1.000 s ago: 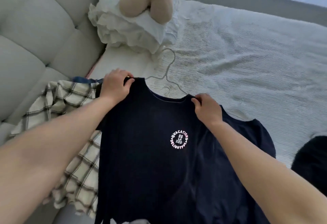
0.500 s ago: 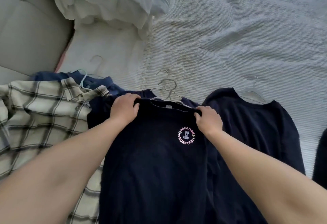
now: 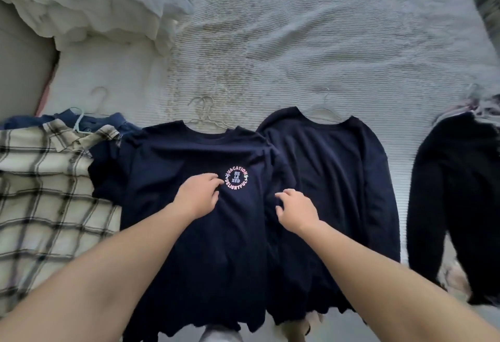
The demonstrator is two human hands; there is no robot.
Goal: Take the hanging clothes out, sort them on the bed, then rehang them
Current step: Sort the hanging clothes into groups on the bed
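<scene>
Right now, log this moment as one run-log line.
stage: sorting | left hand: resting on logo tee | right hand: touching tee's edge | plain navy top: beside, on hanger

- The plaid shirt [image 3: 40, 193] runs off the left edge.
- The blue garment [image 3: 108, 121] lies mostly hidden beneath it.
- The black garment [image 3: 460, 193] is blurred and cut by the right edge.
- The navy T-shirt [image 3: 194, 233] hem leaves the bottom edge.

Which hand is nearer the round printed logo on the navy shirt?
Left. The left hand rests on the navy shirt with its fingertips right at the round logo's left edge. The right hand lies lower and to the right, clearly apart from it.
</scene>
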